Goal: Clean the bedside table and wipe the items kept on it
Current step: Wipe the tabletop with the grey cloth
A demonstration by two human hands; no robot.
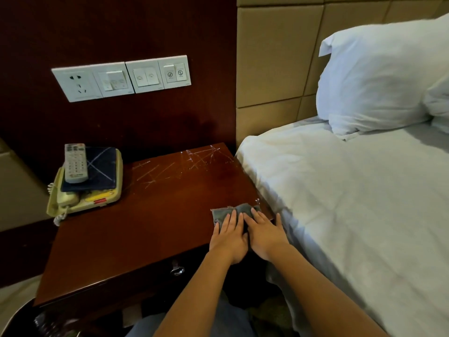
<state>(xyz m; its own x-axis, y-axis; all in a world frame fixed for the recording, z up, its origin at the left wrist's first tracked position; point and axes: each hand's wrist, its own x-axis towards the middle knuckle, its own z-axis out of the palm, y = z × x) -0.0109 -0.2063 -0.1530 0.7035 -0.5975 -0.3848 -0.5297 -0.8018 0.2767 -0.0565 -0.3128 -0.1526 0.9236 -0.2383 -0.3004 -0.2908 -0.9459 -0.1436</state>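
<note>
A dark red wooden bedside table (136,234) fills the middle of the view, with white scratch-like marks (184,161) across its back part. A grey cloth (233,210) lies flat near the table's front right corner. My left hand (229,237) and my right hand (264,235) press side by side on it, fingers stretched flat. At the back left stands a beige telephone (85,195). On it lies a dark blue pad (99,169), and a grey remote control (75,162) rests on top of that.
A bed with a white sheet (352,203) and a white pillow (379,74) touches the table's right side. A white panel of switches and a socket (121,77) is on the dark wall behind. A metal drawer handle (177,269) sits under the front edge.
</note>
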